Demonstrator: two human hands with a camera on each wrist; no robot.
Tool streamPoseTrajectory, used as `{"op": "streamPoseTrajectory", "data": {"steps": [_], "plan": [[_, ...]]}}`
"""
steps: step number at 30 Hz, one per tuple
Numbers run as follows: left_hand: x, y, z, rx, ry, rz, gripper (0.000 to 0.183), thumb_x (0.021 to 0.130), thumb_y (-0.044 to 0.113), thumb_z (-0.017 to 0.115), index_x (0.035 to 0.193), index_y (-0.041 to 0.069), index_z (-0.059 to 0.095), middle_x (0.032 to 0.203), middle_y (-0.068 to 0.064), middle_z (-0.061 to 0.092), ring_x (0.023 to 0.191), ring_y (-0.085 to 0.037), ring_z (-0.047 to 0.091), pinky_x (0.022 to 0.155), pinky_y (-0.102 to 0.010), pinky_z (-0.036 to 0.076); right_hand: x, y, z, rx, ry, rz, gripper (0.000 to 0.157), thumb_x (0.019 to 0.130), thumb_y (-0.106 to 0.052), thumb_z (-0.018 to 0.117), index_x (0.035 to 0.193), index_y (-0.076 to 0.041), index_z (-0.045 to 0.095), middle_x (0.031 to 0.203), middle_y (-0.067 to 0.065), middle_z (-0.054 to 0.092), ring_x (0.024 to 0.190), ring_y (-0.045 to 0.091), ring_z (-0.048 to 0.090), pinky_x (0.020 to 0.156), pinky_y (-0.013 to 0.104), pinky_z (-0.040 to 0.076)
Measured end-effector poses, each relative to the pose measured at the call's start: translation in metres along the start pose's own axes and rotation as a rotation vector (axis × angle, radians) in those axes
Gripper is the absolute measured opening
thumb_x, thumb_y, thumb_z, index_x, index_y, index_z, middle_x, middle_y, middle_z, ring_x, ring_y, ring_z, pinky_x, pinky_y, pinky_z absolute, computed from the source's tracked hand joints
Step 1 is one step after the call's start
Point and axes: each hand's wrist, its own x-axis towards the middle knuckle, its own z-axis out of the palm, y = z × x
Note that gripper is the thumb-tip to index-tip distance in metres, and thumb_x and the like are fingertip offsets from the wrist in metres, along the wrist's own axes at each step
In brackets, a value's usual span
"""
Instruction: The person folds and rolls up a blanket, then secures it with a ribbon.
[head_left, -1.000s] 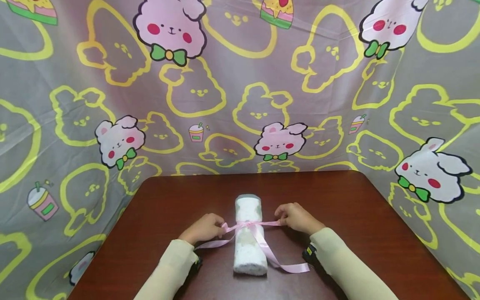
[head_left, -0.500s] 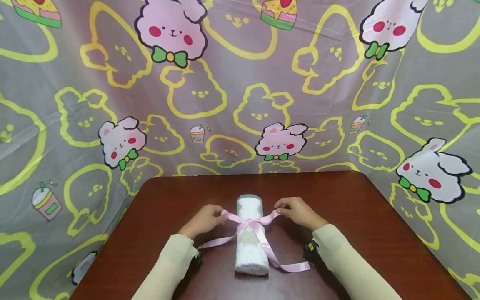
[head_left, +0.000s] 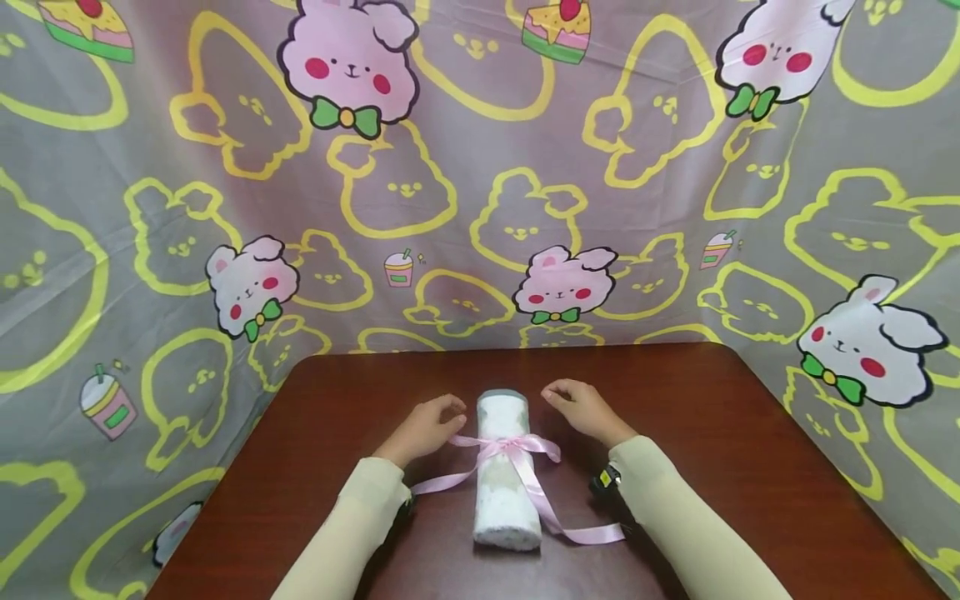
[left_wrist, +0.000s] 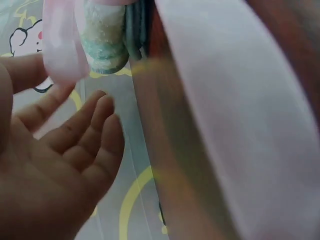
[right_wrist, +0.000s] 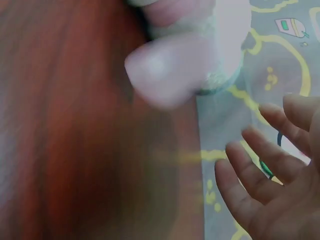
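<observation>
A white rolled towel (head_left: 506, 500) with pale greyish patches lies lengthwise on the table. Around its middle a pink satin ribbon (head_left: 510, 447) is tied in a bow, with a loop on each side and two long tails. Left of the roll, my left hand (head_left: 422, 429) hovers by the left loop with loosely bent fingers. In the left wrist view that loop (left_wrist: 62, 45) hangs at the thumb and index finger, which do not pinch it; whether they touch is unclear. My right hand (head_left: 588, 410) is apart from the right loop (right_wrist: 165, 70), its fingers spread and holding nothing.
The dark red-brown wooden table (head_left: 360, 387) has rounded far corners. A grey curtain (head_left: 450, 208) printed with rabbits and yellow outlines surrounds it at the back and sides. One ribbon tail (head_left: 592, 535) trails right on the tabletop, the other (head_left: 442, 483) left.
Both hands were pinching the ribbon loops and drawing them outward and up. Now the right hand has let go and moved away, its loop dropping; the left fingers have loosened too.
</observation>
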Motion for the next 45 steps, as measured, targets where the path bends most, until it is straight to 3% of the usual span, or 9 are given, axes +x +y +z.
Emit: {"op": "streamPoseTrajectory", "data": {"steps": [4,13,18,23,27,33,36,40,45], "plan": [[-0.006,-0.003,-0.002,-0.054,-0.091,0.042,0.027,0.093,0.017,0.065,0.119,0.009,0.066,0.112,-0.001,0.066,0.105,-0.022,0.060,0.088,-0.044,0.048,-0.007,0.006,-0.002,0.039,-0.101,-0.036,0.023,0.092,-0.023,0.069,0.107,-0.006,0.071,0.099,0.000,0.069,0.089,0.021,0.062,0.081,0.043,0.051],[-0.006,-0.001,0.005,-0.074,-0.162,0.093,0.017,0.079,0.020,0.080,0.095,0.021,0.072,0.084,0.013,0.066,0.078,-0.009,0.060,0.070,-0.029,0.050,-0.012,-0.002,0.009,0.182,-0.453,-0.079,0.030,0.075,-0.006,0.083,0.102,-0.013,0.070,0.076,0.005,0.065,0.057,0.024,0.062,0.054,0.036,0.053],[0.001,0.005,0.011,0.011,-0.055,0.136,0.013,0.081,0.004,0.072,0.085,0.016,0.069,0.076,0.011,0.062,0.071,-0.007,0.057,0.065,-0.026,0.049,-0.010,-0.009,0.013,0.084,-0.321,-0.132,0.029,0.078,0.003,0.075,0.100,-0.014,0.066,0.076,-0.001,0.061,0.060,0.014,0.058,0.054,0.029,0.050],[0.011,0.014,0.011,-0.164,0.055,0.108,0.017,0.084,-0.002,0.067,0.097,0.009,0.068,0.088,0.001,0.065,0.078,-0.016,0.057,0.070,-0.034,0.050,0.002,-0.021,0.013,0.134,-0.113,-0.149,0.021,0.087,0.003,0.064,0.106,-0.006,0.067,0.084,0.002,0.064,0.074,0.021,0.062,0.064,0.034,0.055],[0.014,0.017,0.013,-0.412,-0.002,-0.019,0.022,0.092,-0.001,0.057,0.115,-0.002,0.058,0.093,-0.010,0.063,0.076,-0.022,0.061,0.071,-0.042,0.053,0.009,-0.025,0.015,0.162,-0.043,-0.115,0.021,0.090,0.000,0.059,0.110,-0.004,0.068,0.092,0.003,0.066,0.079,0.023,0.061,0.067,0.037,0.054],[0.010,0.020,0.011,-0.725,-0.127,-0.269,0.062,0.103,0.052,0.036,0.105,-0.006,0.058,0.084,-0.021,0.067,0.067,-0.032,0.067,0.068,-0.046,0.056,0.012,-0.015,0.015,0.092,0.068,-0.018,0.015,0.095,-0.008,0.061,0.107,-0.008,0.070,0.098,0.001,0.067,0.089,0.019,0.059,0.078,0.037,0.049],[0.007,0.020,0.008,-0.767,-0.178,-0.244,0.056,0.101,0.047,0.047,0.107,-0.007,0.060,0.088,-0.021,0.068,0.075,-0.036,0.068,0.070,-0.047,0.056,0.011,-0.011,0.013,0.069,0.039,-0.011,0.014,0.094,-0.006,0.061,0.104,-0.007,0.071,0.095,0.002,0.067,0.085,0.020,0.058,0.074,0.036,0.050],[0.003,0.015,0.008,-0.791,-0.220,-0.172,0.034,0.093,0.007,0.065,0.121,-0.010,0.055,0.094,-0.018,0.066,0.081,-0.035,0.068,0.073,-0.046,0.056,0.009,-0.009,0.012,0.062,-0.028,-0.033,0.017,0.089,0.000,0.060,0.100,-0.007,0.071,0.090,0.003,0.065,0.077,0.021,0.057,0.066,0.033,0.050],[0.000,0.011,0.010,-0.845,-0.220,-0.130,0.040,0.089,-0.006,0.063,0.127,-0.012,0.051,0.098,-0.017,0.064,0.085,-0.032,0.067,0.079,-0.048,0.054,0.007,-0.006,0.013,0.062,-0.069,-0.061,0.021,0.084,0.003,0.061,0.096,-0.010,0.072,0.088,0.002,0.064,0.074,0.018,0.057,0.066,0.031,0.051]]}}
